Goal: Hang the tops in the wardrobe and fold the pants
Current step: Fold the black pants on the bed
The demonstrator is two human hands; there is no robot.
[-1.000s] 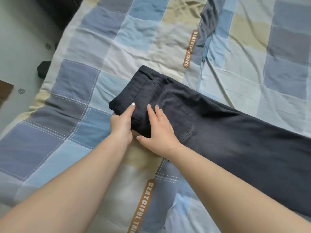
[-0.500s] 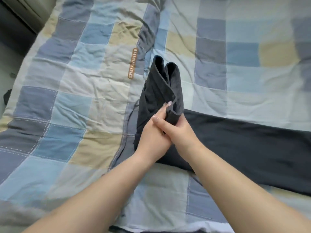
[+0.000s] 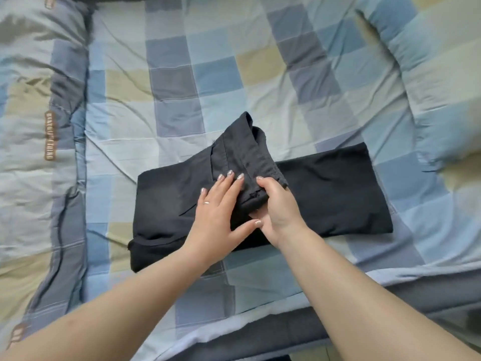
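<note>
1. Left hand (image 3: 217, 208) lies flat on the dark pants (image 3: 325, 194), fingers straight and spread, thumb stretched out toward my other hand. A thin ring sits on one finger.
2. Right hand (image 3: 276, 207) grips the raised waistband end of the pants, fingers tucked under the cloth, thumb on top near the edge.
3. My two hands are close together, the left thumb tip touching the right hand at its near side.
4. Pants: near-black, faded charcoal along the waistband; a folded band lying crosswise in front of me, one end left, the other right. The waistband part stands up in a loose peak above the middle, with seams and a frayed edge showing.
5. Pants rest on the bedspread (image 3: 182, 82), near its middle, slightly toward my edge.
6. Bedspread: patchwork squares in pale blue, slate, grey and sandy yellow, much creased. A puffier quilt (image 3: 429, 74) of the same pattern is heaped at far right.
7. A darker grey bed edge (image 3: 377, 311) runs along the near right side.
8. A brown label strip (image 3: 50, 136) is sewn on at left; its lettering is blurred, partly reading "BEAUTIFUL". Two more such tabs, one at top left and one at bottom left, unreadable.
</note>
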